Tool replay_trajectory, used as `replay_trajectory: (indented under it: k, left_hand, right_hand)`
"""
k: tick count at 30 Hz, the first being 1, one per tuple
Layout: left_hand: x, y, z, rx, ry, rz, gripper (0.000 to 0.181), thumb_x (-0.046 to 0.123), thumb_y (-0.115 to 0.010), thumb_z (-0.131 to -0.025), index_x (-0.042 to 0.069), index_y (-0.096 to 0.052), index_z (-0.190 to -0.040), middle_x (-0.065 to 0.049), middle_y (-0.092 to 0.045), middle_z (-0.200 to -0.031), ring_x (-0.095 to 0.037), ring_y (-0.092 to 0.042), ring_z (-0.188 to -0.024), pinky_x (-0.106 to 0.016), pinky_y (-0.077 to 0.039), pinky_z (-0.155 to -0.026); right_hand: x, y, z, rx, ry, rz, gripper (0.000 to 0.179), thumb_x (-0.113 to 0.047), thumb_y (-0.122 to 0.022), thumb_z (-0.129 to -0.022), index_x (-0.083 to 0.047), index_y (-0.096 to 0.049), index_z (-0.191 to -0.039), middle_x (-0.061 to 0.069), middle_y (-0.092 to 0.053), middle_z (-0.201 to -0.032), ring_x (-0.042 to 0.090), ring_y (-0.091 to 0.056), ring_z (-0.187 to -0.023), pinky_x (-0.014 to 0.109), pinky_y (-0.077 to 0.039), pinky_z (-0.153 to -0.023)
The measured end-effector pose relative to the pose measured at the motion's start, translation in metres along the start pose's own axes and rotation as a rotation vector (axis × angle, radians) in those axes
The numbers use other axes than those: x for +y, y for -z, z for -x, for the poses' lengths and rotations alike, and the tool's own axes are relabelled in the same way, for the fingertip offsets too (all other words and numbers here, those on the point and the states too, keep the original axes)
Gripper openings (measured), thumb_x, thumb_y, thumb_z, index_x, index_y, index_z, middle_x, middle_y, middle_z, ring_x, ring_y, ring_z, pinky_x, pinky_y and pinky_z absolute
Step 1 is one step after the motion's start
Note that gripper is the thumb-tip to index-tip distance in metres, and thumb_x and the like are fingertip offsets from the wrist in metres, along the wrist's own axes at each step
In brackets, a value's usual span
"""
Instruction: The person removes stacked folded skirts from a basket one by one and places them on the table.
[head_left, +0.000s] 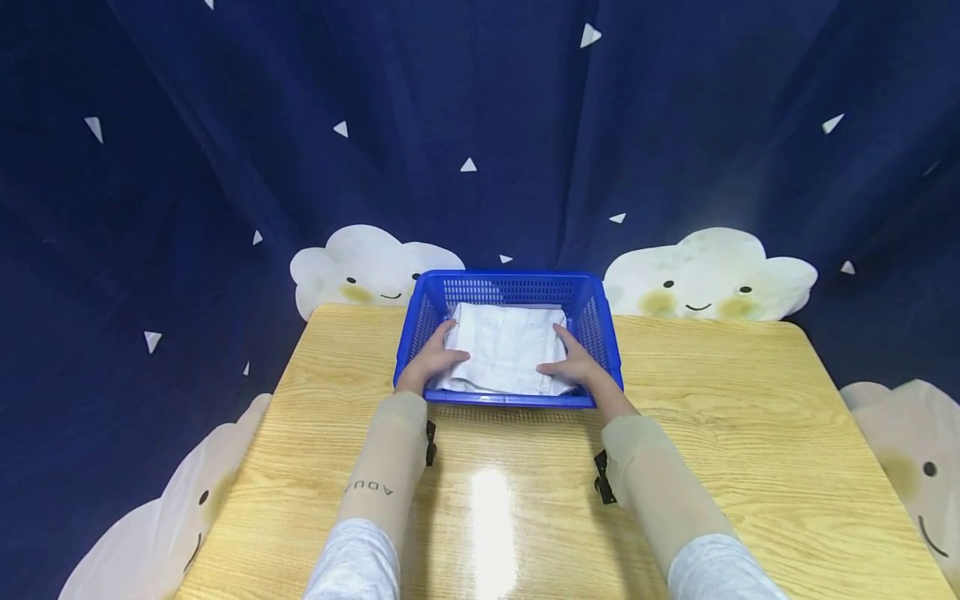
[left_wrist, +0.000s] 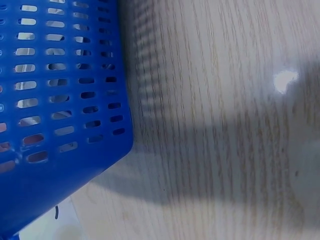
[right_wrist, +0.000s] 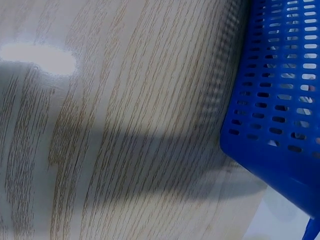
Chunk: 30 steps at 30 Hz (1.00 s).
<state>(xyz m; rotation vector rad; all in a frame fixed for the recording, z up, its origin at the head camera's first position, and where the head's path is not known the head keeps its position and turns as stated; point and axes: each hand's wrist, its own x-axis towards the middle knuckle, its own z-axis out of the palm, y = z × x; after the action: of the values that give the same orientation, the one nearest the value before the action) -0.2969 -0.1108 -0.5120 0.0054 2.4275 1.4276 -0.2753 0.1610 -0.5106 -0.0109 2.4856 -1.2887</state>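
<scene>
A folded white cloth (head_left: 506, 348) lies in a blue plastic basket (head_left: 510, 400) with slotted walls. At the cloth's left side, my left hand (head_left: 432, 360) reaches over the basket's rim and grips the edge, thumb on top. My right hand (head_left: 579, 365) holds the opposite edge the same way, with its thumb over the cloth. The other fingers of both hands are mostly hidden beside the cloth. Each wrist view shows only the basket's outer wall (left_wrist: 65, 107), with the hands hidden behind it.
The basket stands at the far edge of a wooden table (head_left: 720, 408). Right behind it hangs a dark blue curtain (head_left: 510, 108) with white triangles and smiling clouds. Bare table top lies on both sides and in front.
</scene>
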Motion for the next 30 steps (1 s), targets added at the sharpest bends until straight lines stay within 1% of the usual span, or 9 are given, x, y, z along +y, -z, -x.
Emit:
replay_trajectory:
  k: [7,12,20,30]
  left_hand:
    - [-0.0021,0.0003,-0.0027,-0.014,-0.020,-0.002,0.081,0.012,-0.065,-0.078,0.013,-0.019,-0.145,-0.016,-0.017,-0.150,-0.033,-0.015,-0.137,-0.046,-0.013,-0.111]
    - [-0.0022,0.0007,-0.0017,-0.012,-0.017,-0.024,0.081,0.012,-0.065,-0.079,0.013,-0.019,-0.145,-0.016,-0.017,-0.150,-0.033,-0.015,-0.137,-0.045,-0.012,-0.111]
    - [0.0004,0.0011,-0.0003,-0.009,-0.020,-0.027,0.080,0.010,-0.064,-0.079,0.012,-0.020,-0.145,-0.015,-0.017,-0.150,-0.032,-0.015,-0.137,-0.043,-0.012,-0.112]
    - [0.0035,0.0020,0.0025,0.006,-0.008,-0.002,0.078,0.008,-0.064,-0.079,0.013,-0.023,-0.145,-0.015,-0.017,-0.150,-0.032,-0.015,-0.137,-0.044,-0.013,-0.111]
  right_hand:
    - [-0.0001,0.0001,-0.0004,-0.002,-0.003,0.007,0.092,-0.016,-0.069,-0.079,-0.010,-0.008,-0.147,0.021,-0.009,-0.150,0.039,-0.008,-0.136,0.051,-0.011,-0.110]
    - [0.0004,-0.0002,-0.0006,0.001,-0.007,0.024,0.091,-0.017,-0.068,-0.079,-0.011,-0.009,-0.148,0.020,-0.010,-0.150,0.039,-0.008,-0.136,0.051,-0.012,-0.110]
    - [-0.0015,0.0012,0.0005,0.004,-0.017,0.025,0.090,-0.016,-0.068,-0.080,-0.013,-0.009,-0.148,0.021,-0.009,-0.150,0.040,-0.008,-0.136,0.053,-0.012,-0.109]
    - [-0.0018,0.0022,0.0001,0.027,0.031,-0.021,0.088,-0.011,-0.068,-0.079,-0.013,-0.012,-0.147,0.022,-0.012,-0.150,0.040,-0.010,-0.136,0.053,-0.013,-0.109]
